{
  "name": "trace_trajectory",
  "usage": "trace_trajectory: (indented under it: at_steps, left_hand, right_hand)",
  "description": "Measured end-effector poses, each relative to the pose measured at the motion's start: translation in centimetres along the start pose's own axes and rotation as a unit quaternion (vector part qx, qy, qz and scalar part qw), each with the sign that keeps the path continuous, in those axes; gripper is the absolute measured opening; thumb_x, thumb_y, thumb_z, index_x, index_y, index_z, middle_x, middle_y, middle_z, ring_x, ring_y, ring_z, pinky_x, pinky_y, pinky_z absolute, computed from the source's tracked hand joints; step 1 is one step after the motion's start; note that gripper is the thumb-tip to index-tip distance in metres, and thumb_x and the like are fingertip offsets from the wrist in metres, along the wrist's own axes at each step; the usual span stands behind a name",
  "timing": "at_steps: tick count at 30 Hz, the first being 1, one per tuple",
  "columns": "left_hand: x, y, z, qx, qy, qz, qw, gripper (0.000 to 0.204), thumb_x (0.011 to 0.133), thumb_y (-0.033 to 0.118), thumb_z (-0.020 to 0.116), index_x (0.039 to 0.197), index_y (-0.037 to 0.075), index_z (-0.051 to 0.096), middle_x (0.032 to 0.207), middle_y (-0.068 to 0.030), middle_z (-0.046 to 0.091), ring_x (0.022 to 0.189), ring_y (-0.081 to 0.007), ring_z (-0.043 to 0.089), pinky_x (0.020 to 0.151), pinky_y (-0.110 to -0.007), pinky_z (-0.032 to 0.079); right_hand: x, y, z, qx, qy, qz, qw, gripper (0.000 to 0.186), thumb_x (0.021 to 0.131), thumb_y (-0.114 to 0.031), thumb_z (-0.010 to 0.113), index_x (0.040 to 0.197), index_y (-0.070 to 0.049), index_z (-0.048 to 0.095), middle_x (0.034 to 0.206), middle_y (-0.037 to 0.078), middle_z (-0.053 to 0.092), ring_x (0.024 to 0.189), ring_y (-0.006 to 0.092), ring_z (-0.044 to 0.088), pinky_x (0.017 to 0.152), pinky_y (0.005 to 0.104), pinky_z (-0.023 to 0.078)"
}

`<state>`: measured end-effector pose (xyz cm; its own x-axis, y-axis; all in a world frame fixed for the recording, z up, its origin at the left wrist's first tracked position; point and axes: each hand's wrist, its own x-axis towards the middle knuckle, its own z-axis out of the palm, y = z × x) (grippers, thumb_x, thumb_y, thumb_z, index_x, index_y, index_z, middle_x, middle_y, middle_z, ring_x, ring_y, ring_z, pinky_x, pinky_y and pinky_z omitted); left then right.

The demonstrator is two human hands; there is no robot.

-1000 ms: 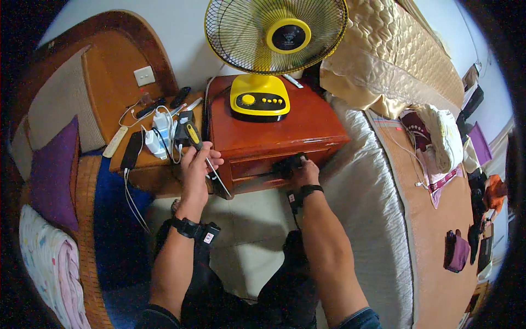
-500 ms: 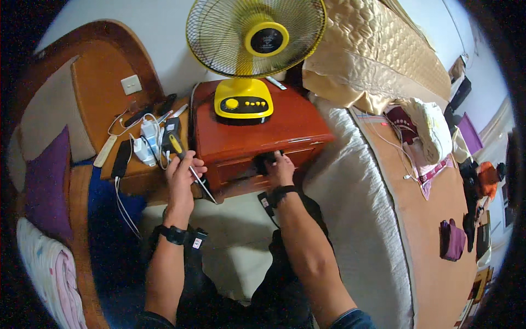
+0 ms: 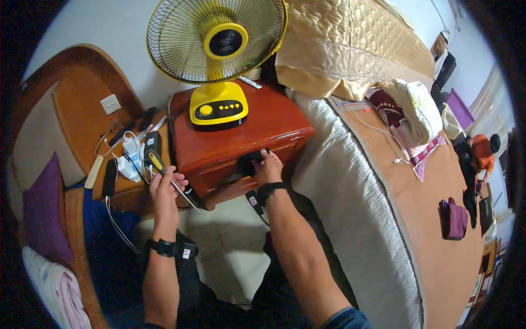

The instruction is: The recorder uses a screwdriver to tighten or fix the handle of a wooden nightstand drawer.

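My left hand (image 3: 166, 189) is closed round a screwdriver (image 3: 156, 161) with a yellow and black handle; its long metal shaft slants down to the right, in front of a red-brown wooden nightstand (image 3: 263, 134). At the nightstand's drawer front (image 3: 219, 179), my right hand (image 3: 268, 169) has its fingers curled against a black object (image 3: 248, 164). Whether that object is a handle or a separate piece I cannot tell, since the fingers partly cover it. A yellow and black table fan (image 3: 219, 104) stands on the nightstand top.
On the left, a wooden ledge (image 3: 126, 198) bears chargers, white cables (image 3: 112, 219) and a power strip (image 3: 110, 178). To the right lies a bed with a brown mat (image 3: 427, 252), a folded white quilt (image 3: 415, 109) and a maroon folded item (image 3: 453, 219). A purple cushion (image 3: 46, 211) sits far left.
My view has shifted, so the fan and nightstand appear further left and lower. The screwdriver stays in my left hand, and my right hand remains at the black object on the drawer front.
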<state>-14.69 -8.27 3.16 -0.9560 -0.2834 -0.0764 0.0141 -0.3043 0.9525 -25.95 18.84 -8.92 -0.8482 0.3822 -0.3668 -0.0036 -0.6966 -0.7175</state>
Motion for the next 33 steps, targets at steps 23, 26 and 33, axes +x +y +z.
trace_trajectory:
  at_steps: [23, 26, 33]
  left_hand:
    - [0.3, 1.2, 1.6, 0.010, -0.018, 0.005, 1.000, 0.028, 0.096, 0.028, 0.060, 0.111, 0.004, 0.061, 0.090, -0.0070, 0.064, 0.080, -0.0170, 0.063, 0.075, -0.031, 0.051]
    - [0.7, 1.1, 1.5, 0.009, -0.022, 0.011, 1.000, 0.027, 0.096, 0.027, 0.060, 0.110, 0.004, 0.061, 0.089, -0.0066, 0.065, 0.078, -0.0169, 0.063, 0.075, -0.031, 0.051]
    - [1.1, 0.8, 1.7, 0.006, -0.020, 0.010, 1.000, 0.028, 0.096, 0.028, 0.061, 0.109, 0.004, 0.061, 0.087, -0.0059, 0.065, 0.077, -0.0177, 0.065, 0.071, -0.031, 0.052]
  right_hand:
    - [8.8, -10.9, -9.0, -0.084, 0.078, -0.121, 0.986, 0.029, 0.094, -0.022, 0.064, 0.116, -0.006, 0.055, 0.085, 0.004, 0.058, 0.064, 0.0118, 0.050, 0.065, 0.0320, 0.048]
    - [7.9, -10.0, -7.9, -0.006, 0.068, -0.086, 0.994, 0.031, 0.093, -0.022, 0.065, 0.119, -0.011, 0.052, 0.089, 0.004, 0.056, 0.063, 0.0127, 0.048, 0.065, 0.0328, 0.049]
    - [8.5, -6.5, -7.6, -0.045, 0.051, -0.049, 0.996, 0.023, 0.095, -0.021, 0.062, 0.113, -0.012, 0.051, 0.094, 0.005, 0.055, 0.069, 0.0160, 0.049, 0.073, 0.0388, 0.052]
